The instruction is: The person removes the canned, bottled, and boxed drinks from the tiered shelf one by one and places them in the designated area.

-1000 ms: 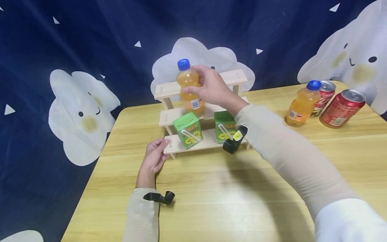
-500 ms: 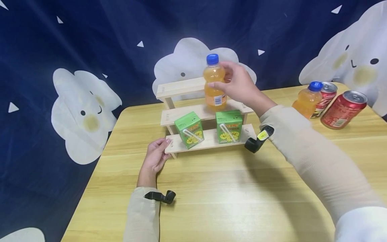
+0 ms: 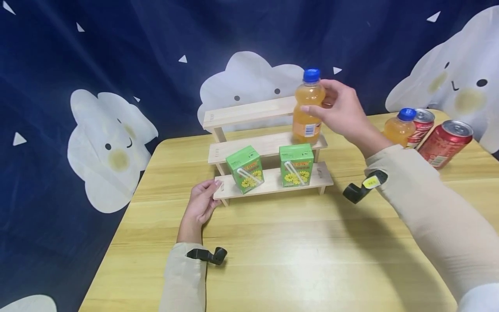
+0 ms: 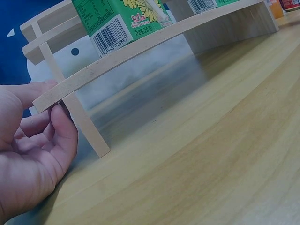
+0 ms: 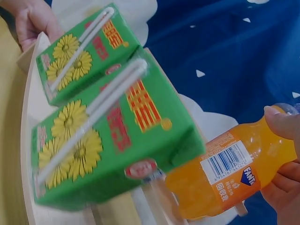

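My right hand (image 3: 345, 108) grips an orange soda bottle (image 3: 308, 119) with a blue cap round its waist. The bottle stands upright over the right end of the middle tier of a wooden three-tier shelf (image 3: 249, 147); in the right wrist view its base is right at that board. At the front left corner, my left hand (image 4: 37, 136) pinches the end of the lowest board, thumb on top and fingers curled beneath. Two green drink cartons (image 3: 244, 170) with straws sit on the lowest tier, the left one turned at an angle, the right carton (image 3: 296, 167) facing front.
On the table's right side stand a second orange soda bottle (image 3: 398, 130), a red can (image 3: 422, 126) beside it and another red can (image 3: 446, 143). My right forearm partly covers them. A dark blue cloth (image 3: 163, 26) with clouds hangs behind the wooden table (image 3: 273, 255).
My right hand has carried the orange soda bottle rightward, from the left part of the shelf to the middle tier's right end. My left hand keeps its hold on the lowest board.
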`<action>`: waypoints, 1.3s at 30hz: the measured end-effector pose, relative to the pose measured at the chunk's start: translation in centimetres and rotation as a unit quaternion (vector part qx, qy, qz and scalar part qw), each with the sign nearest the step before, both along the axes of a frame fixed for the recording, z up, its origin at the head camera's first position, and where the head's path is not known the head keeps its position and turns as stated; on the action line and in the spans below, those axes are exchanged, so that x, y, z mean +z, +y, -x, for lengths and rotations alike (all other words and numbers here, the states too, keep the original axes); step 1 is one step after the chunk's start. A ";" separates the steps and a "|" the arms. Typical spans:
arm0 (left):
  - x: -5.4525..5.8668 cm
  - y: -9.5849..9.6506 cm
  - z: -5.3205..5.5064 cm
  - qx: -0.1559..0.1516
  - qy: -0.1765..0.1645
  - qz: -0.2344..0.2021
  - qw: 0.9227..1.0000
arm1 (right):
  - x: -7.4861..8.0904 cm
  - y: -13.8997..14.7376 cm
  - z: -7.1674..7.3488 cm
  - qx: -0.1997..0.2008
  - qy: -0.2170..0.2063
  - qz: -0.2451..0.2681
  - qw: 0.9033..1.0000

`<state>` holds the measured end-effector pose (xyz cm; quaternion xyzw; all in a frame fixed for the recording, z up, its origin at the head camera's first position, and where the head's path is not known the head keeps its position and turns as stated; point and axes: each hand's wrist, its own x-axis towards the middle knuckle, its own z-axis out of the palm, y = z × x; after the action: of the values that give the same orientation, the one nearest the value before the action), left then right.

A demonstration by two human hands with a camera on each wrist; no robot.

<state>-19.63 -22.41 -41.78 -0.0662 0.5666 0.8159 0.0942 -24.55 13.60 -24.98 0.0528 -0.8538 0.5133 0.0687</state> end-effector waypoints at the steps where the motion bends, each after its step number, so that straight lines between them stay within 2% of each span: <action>1: 0.0 0.0 0.0 0.000 0.000 0.001 1.000 | 0.0 0.4 -0.1 -0.004 0.001 0.004 1.000; 9: 0.0 0.0 0.1 -0.001 -0.001 0.008 1.000 | -0.6 3.8 -1.6 -0.040 0.000 0.029 0.999; 20: 0.1 0.0 0.0 -0.001 -0.003 0.018 1.000 | -1.6 8.6 -3.7 -0.076 -0.020 0.002 0.997; 27: 0.0 0.1 0.0 -0.003 0.001 0.014 1.000 | -3.4 11.1 -5.4 -0.091 0.002 -0.001 0.996; 33: 0.0 0.1 0.0 -0.002 0.002 0.013 1.000 | -5.0 12.4 -6.5 -0.098 0.016 0.029 0.995; 39: 0.0 0.0 0.1 0.002 0.002 0.005 1.000 | -6.9 13.8 -7.4 -0.114 0.004 0.028 0.993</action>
<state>-19.70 -22.37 -41.76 -0.0662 0.5709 0.8132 0.0914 -17.10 27.38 -31.85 -0.0446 -0.8392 0.5259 0.1312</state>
